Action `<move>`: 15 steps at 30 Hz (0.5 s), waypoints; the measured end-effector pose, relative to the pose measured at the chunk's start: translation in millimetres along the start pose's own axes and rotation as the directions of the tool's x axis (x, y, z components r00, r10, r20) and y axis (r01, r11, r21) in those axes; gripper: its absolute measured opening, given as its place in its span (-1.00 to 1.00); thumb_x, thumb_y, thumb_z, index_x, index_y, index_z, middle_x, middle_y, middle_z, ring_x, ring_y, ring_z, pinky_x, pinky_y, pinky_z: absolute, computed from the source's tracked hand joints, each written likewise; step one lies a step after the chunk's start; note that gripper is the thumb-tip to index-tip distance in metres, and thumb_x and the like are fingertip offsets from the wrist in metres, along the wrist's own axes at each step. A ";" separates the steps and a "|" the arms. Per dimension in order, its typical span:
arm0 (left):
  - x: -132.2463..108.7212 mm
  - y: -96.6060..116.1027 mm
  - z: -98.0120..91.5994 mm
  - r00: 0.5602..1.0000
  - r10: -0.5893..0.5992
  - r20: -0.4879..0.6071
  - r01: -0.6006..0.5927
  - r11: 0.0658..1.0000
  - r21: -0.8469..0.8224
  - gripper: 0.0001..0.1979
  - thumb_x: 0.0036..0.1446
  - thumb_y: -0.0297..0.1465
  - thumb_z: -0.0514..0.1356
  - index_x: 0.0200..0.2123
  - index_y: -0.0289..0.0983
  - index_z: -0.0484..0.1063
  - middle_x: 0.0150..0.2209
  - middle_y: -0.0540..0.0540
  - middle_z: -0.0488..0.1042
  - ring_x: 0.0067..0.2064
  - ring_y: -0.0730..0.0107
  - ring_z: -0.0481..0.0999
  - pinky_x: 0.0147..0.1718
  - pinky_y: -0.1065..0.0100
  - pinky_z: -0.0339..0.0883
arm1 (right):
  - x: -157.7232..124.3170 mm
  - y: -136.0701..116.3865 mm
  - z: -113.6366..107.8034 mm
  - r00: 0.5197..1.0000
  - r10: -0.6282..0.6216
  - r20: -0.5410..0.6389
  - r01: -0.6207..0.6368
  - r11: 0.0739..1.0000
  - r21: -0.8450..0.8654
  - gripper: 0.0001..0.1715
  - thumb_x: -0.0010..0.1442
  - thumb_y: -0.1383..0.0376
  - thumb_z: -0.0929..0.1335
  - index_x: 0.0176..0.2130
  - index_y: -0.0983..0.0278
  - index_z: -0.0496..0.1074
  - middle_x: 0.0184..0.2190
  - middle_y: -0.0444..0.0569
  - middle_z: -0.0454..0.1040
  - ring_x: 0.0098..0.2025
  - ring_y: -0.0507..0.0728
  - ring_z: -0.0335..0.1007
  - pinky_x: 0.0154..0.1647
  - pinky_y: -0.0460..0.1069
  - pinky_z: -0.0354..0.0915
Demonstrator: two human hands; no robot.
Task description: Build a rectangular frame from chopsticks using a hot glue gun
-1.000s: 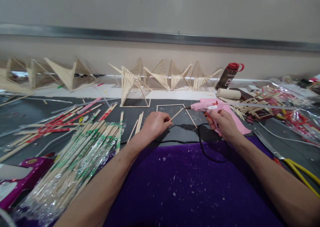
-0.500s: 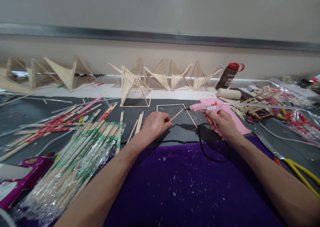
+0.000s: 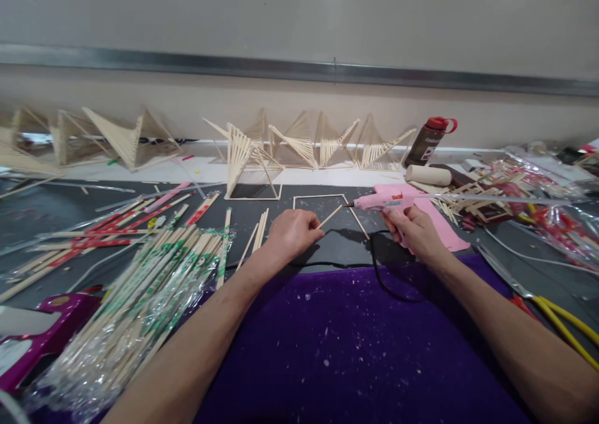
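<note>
Pinched in my left hand (image 3: 296,229) is a thin wooden stick (image 3: 331,216), its free end pointing up and to the right. My right hand (image 3: 416,227) grips a pink hot glue gun (image 3: 381,202) with a clear glue stick (image 3: 472,197) out of its back. The gun's dark nozzle sits close to the stick's free end; I cannot tell whether they touch. Beneath both lies a stick frame (image 3: 319,196) on the dark tabletop, its near-left part hidden by my left hand. Several loose sticks (image 3: 260,229) lie left of that hand.
Finished stick models (image 3: 243,156) line the back. Plastic-wrapped chopsticks (image 3: 154,287) and a purple device (image 3: 51,330) are at left. On the right are a bottle (image 3: 428,140), a pink sheet (image 3: 449,231), yellow-handled scissors (image 3: 533,296) and tangled scraps. A black cord (image 3: 374,268) loops near the purple cloth (image 3: 318,343).
The glue gun has tilted slightly in my right hand, its back end a little lower and its nozzle slightly off the stick's tip. My left hand and the stick hardly move.
</note>
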State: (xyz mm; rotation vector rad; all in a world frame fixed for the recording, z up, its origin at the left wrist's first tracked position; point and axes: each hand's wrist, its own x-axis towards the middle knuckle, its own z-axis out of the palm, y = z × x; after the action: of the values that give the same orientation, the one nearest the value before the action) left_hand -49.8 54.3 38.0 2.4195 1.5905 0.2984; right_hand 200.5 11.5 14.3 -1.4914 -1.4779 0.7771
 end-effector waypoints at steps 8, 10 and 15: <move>0.0 -0.3 0.9 1.000 0.000 0.006 0.000 1.000 0.014 -0.78 -0.04 -0.25 0.14 -0.37 -0.19 0.53 -0.46 -0.07 0.48 -0.42 0.33 0.38 -0.48 0.37 0.06 | -0.8 -0.3 2.6 0.999 -0.029 0.025 0.028 0.999 0.024 -0.58 0.15 0.04 0.24 -0.54 0.28 0.23 -0.71 -0.19 0.23 -0.70 -0.08 0.10 -0.72 -0.16 0.01; 0.0 -0.2 1.0 1.000 0.006 0.008 -0.006 1.000 0.015 -0.78 -0.03 -0.25 0.13 -0.37 -0.19 0.53 -0.46 -0.07 0.49 -0.41 0.32 0.39 -0.48 0.37 0.07 | -0.7 0.3 2.3 1.000 -0.024 0.021 0.024 1.000 0.014 -0.58 0.15 0.04 0.24 -0.55 0.29 0.23 -0.72 -0.19 0.23 -0.71 -0.08 0.10 -0.73 -0.15 0.00; -0.2 0.4 0.6 1.000 0.014 0.003 -0.014 1.000 0.022 -0.78 -0.03 -0.25 0.13 -0.38 -0.18 0.53 -0.44 -0.07 0.50 -0.39 0.31 0.40 -0.47 0.36 0.07 | 0.0 1.6 0.5 1.000 0.007 -0.019 -0.008 0.999 -0.032 -0.55 0.15 0.02 0.23 -0.57 0.29 0.24 -0.76 -0.20 0.20 -0.76 -0.09 0.04 -0.75 -0.15 -0.02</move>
State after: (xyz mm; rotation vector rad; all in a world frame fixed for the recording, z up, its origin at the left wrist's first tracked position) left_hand -49.3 53.9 37.5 2.4472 1.5842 0.2805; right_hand 200.7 11.7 12.6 -1.5252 -1.4779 0.7450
